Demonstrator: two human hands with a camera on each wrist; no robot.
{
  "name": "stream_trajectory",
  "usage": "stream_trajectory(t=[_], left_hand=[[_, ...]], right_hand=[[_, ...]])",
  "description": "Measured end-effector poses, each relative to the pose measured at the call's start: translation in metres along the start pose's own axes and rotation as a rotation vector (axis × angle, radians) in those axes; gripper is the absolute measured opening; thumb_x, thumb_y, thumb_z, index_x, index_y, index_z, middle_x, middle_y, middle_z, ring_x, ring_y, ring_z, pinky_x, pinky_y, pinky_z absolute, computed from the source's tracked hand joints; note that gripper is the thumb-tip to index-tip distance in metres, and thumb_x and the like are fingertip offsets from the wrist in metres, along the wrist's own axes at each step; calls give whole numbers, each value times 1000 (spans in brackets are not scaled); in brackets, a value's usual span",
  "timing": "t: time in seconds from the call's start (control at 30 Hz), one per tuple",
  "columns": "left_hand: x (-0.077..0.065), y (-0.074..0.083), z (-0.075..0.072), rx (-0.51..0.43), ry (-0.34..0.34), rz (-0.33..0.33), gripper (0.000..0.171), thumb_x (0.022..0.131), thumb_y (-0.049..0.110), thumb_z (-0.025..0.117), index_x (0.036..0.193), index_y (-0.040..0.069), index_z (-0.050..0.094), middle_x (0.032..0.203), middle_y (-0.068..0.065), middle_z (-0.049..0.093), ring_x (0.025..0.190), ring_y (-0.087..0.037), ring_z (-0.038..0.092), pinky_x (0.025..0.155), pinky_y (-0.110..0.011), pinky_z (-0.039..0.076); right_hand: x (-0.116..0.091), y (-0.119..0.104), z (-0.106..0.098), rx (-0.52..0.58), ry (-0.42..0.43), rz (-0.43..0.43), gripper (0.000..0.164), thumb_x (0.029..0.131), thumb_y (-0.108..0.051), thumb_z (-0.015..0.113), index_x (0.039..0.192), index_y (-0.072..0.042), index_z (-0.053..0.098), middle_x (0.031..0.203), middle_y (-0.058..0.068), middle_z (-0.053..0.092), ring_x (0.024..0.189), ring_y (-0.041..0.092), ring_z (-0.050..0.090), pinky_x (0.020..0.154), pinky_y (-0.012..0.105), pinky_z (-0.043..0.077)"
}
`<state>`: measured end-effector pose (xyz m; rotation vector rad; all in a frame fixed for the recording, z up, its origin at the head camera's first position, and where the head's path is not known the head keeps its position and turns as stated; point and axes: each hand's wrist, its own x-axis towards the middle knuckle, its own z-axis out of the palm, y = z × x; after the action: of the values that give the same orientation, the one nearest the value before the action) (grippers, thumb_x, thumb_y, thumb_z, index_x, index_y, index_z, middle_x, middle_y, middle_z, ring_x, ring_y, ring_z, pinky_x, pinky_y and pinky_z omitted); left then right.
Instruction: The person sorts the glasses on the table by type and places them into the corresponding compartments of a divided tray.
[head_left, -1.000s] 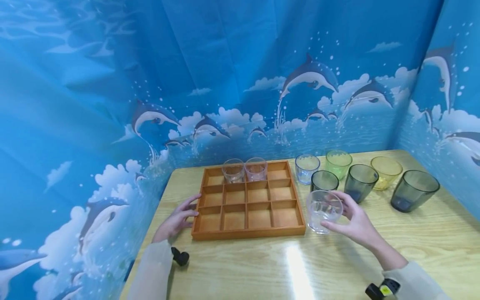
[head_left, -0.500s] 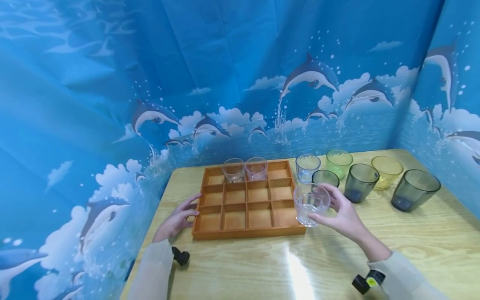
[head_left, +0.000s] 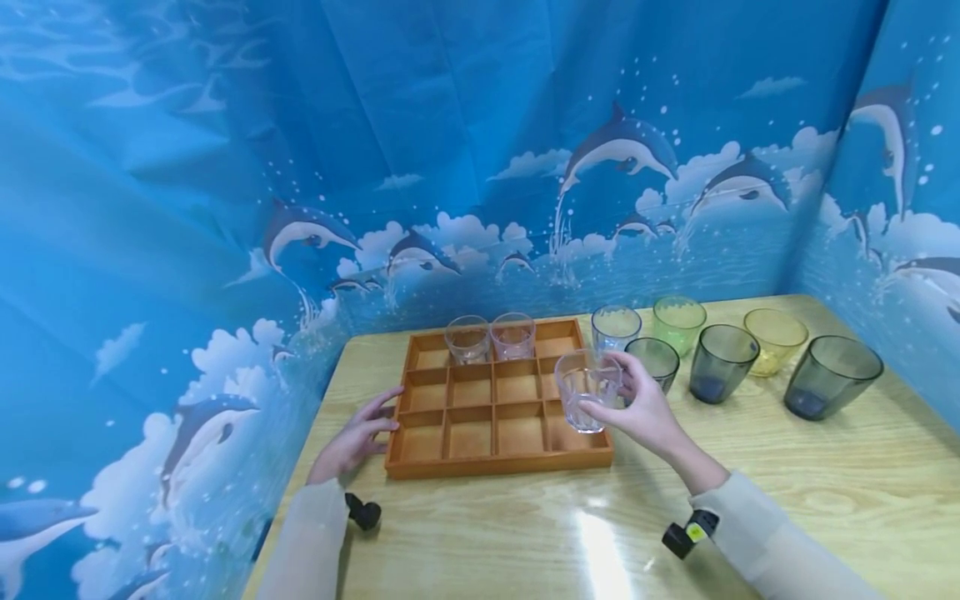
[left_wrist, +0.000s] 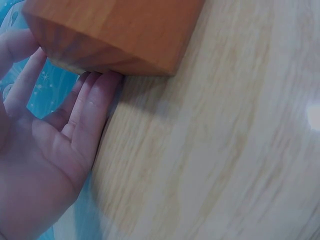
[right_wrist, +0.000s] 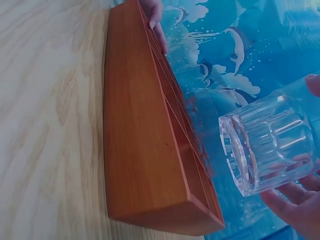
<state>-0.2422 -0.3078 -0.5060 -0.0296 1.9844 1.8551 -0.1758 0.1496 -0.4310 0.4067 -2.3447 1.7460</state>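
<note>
A clear glass (head_left: 586,390) is pinched between the thumb and fingers of my right hand (head_left: 640,406), held upright above the right side of the wooden compartment tray (head_left: 498,465). In the right wrist view, the faceted base of the glass (right_wrist: 270,142) hangs apart from the tray (right_wrist: 142,125). My left hand (head_left: 360,435) touches the left side of the tray with extended fingers; the left wrist view shows its fingertips against the tray's wooden wall (left_wrist: 107,37). Two glasses, one clear (head_left: 467,342) and one pinkish (head_left: 513,337), stand in the back row's middle compartments.
Right of the tray stand a blue glass (head_left: 616,330), a green glass (head_left: 678,326), a yellow glass (head_left: 776,342) and several dark grey glasses (head_left: 723,362). A blue dolphin-print curtain (head_left: 465,167) rises behind the wooden table (head_left: 480,533).
My right hand has carried the clear glass leftward and farther back, from beside the tray to above its right side. The left hand and the tray stay in place.
</note>
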Motion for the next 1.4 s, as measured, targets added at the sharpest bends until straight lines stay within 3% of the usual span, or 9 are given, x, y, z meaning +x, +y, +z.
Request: stream_trajectory(t=[0.2,0.43,0.83,0.97,1.27,1.4], left_hand=[[1,0,1,-8,4,-6,57,91,8,54,141,32,39,148,-8,22,128,-33,30,83,-46,45],[0,1,1,20,15,-11,57,91,9,54,141,32,38,148,-8,22,125,-33,33,83,-46,44],[-12,19,8,4,-45,-25,61,91,9,55,145,26,31,150,-11,17,127,-35,30,86,-47,43],[-10,15,6,-12,-53,-19,62,92,7,54,146,26,31,150,-12,17,125,-34,31,84,-45,45],[0,-1,-1,2,17,-7,58,90,10,57,140,33,39,146,-8,26,118,-32,38,80,-44,47],[1,-2,0,1,15,3,58,89,11,58,140,34,40,146,-7,26,121,-32,36,82,-45,46]], right_hand=[[8,-23,11,-5,-3,30,75,73,-7,77,134,6,35,122,24,48,111,42,48,91,51,40],[27,12,24,18,48,32,81,72,-18,80,137,-3,34,126,20,46,112,36,48,91,48,41],[56,23,44,-86,226,38,83,69,-25,82,133,-1,37,123,17,47,109,31,47,88,44,42],[64,26,48,-103,249,50,82,69,-28,82,133,-1,37,123,15,46,110,31,47,89,45,41],[84,33,53,-67,299,69,84,71,-36,79,133,-1,34,125,21,41,111,34,45,92,47,39],[94,37,51,-81,325,65,83,71,-37,78,132,-1,34,123,19,40,110,33,44,92,46,38]])
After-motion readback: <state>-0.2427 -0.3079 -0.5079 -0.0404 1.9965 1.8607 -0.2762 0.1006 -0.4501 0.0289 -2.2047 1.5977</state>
